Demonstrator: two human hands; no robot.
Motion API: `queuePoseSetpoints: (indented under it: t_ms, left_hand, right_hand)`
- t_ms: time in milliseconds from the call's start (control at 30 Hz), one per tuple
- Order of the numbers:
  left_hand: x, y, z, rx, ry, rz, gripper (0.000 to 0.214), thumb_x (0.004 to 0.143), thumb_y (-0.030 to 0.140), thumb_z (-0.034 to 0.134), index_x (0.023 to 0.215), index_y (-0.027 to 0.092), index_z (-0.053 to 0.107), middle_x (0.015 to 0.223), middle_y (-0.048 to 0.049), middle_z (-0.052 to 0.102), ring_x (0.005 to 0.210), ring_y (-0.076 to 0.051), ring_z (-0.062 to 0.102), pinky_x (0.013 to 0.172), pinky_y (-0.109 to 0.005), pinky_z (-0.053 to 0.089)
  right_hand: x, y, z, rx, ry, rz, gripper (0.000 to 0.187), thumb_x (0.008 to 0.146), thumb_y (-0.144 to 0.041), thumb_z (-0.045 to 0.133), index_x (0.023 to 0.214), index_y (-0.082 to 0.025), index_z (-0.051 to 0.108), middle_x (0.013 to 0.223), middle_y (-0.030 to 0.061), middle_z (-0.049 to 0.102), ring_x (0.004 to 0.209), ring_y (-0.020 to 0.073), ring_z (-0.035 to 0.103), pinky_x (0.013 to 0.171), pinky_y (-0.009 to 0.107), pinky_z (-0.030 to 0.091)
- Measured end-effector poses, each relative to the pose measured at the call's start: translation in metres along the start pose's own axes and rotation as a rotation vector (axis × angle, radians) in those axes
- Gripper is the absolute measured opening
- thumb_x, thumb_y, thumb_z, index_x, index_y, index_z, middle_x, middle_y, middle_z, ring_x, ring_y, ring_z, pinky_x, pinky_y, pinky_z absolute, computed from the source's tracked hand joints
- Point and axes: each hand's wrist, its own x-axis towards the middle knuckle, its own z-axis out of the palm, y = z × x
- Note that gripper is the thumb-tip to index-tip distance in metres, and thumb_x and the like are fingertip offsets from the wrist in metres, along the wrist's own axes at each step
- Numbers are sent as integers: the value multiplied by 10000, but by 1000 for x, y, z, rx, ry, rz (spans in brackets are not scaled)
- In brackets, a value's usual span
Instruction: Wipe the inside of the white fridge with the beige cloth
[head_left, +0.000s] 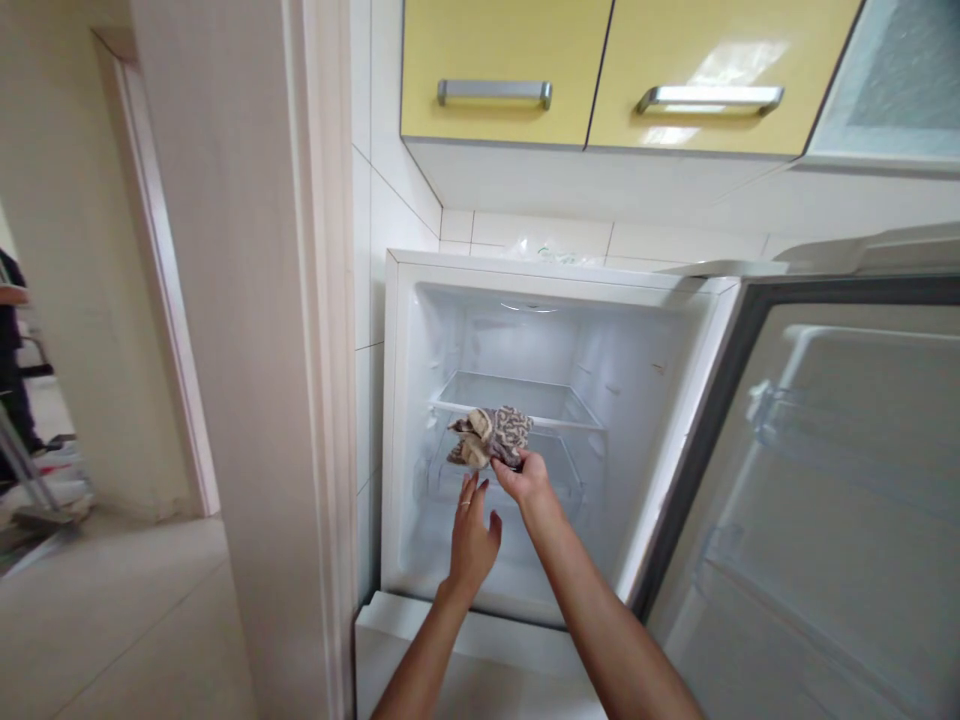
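Observation:
A bunched brown-and-cream patterned cloth [504, 432] is gripped by my right hand [525, 476], the thumb and fingers closed on its lower edge. Just below and left of the cloth, my left hand [474, 535] is raised with its fingers apart, holding nothing; a ring shows on one finger. Both hands are at the front of an open refrigerator [397, 420]. Behind the cloth, a glass shelf [559, 420] with a white front edge spans the compartment. Part of that shelf is hidden by the cloth.
The refrigerator door [847, 500] stands swung out to the right, with clear door racks. Yellow cabinets [502, 45] hang above. A plastic bag [551, 250] lies on top of the refrigerator. A door frame [300, 350] rises at left; beyond it, a person [11, 370] is partly visible.

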Motion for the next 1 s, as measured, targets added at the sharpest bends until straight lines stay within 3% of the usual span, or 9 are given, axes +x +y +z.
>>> queuePoseSetpoints:
  t_ms: [133, 267, 367, 500, 600, 700, 767, 833, 1000]
  left_hand:
    - [-16, 41, -23, -877, 47, -443, 439, 886, 346, 595, 1309, 231, 619, 1432, -156, 611, 1354, -320, 562, 1025, -520, 545]
    - [-24, 89, -53, -1278, 48, -429, 696, 730, 598, 776, 1332, 291, 607, 1437, -107, 615, 1388, -351, 513, 1037, -532, 530]
    - [-22, 108, -67, -1180, 121, -441, 817, 556, 529, 927, 1276, 255, 656, 1344, -105, 680, 1360, -360, 540, 1119, -506, 472]
    - [-10, 119, -77, -1002, 179, -383, 740, 542, 371, 957, 1218, 239, 688, 1267, -76, 725, 1309, -309, 595, 1158, -465, 441]
    - [4, 127, -81, -963, 238, -380, 696, 522, 290, 935, 1173, 209, 703, 1195, -75, 751, 1210, -306, 660, 1114, -487, 482]
    - [26, 131, -80, -990, 332, -359, 601, 540, 251, 887, 1113, 193, 715, 1135, -69, 764, 1173, -300, 682, 1074, -484, 517]
    - [46, 130, -78, -951, 450, -303, 549, 569, 223, 860, 1096, 193, 710, 1138, -65, 758, 1171, -279, 684, 1078, -466, 517]
    - [69, 127, -78, -839, 606, -211, 526, 601, 191, 843, 1105, 193, 694, 1170, -62, 742, 1184, -250, 675, 1108, -441, 493]
    - [133, 126, -89, -439, 861, -11, 496, 697, 163, 804, 1158, 176, 620, 1230, -80, 698, 1248, -222, 626, 1159, -407, 442]
  right_hand:
    - [-47, -5, 9, 56, 30, 84, 366, 717, -65, 458, 978, -167, 694, 706, 35, 729, 730, 185, 719, 789, 321, 611]
    - [-102, 4, 14, -43, 15, 117, 273, 713, -163, 568, 963, -168, 679, 762, 34, 733, 787, 198, 714, 795, 335, 607]
    - [-133, 6, 17, -300, -6, -98, 422, 729, -260, 694, 1145, -207, 650, 970, 11, 759, 912, 198, 701, 867, 346, 584]
    - [-150, -4, 15, -726, -181, -363, 524, 769, -426, 750, 1232, -203, 648, 1209, 52, 723, 1079, 216, 654, 1015, 385, 518]
    - [-153, -10, 8, -853, -346, -346, 559, 826, -500, 712, 1302, -220, 624, 1304, 76, 685, 1165, 232, 633, 1027, 409, 521]
    - [-152, -8, -11, -924, -364, -278, 738, 791, -527, 750, 1449, -289, 514, 1524, 91, 520, 1342, 259, 534, 1044, 436, 517]
    - [-147, -3, -33, -955, -326, -222, 897, 763, -531, 772, 1544, -336, 375, 1606, 98, 413, 1388, 264, 500, 1053, 453, 510]
    - [-140, 5, -64, -987, -295, -140, 940, 768, -536, 757, 1572, -323, 320, 1571, 127, 455, 1337, 264, 554, 1040, 467, 516]
    - [-122, 34, -169, -1345, -168, 57, 724, 814, -411, 659, 1481, -181, 499, 1411, 167, 618, 1237, 280, 639, 1069, 456, 504]
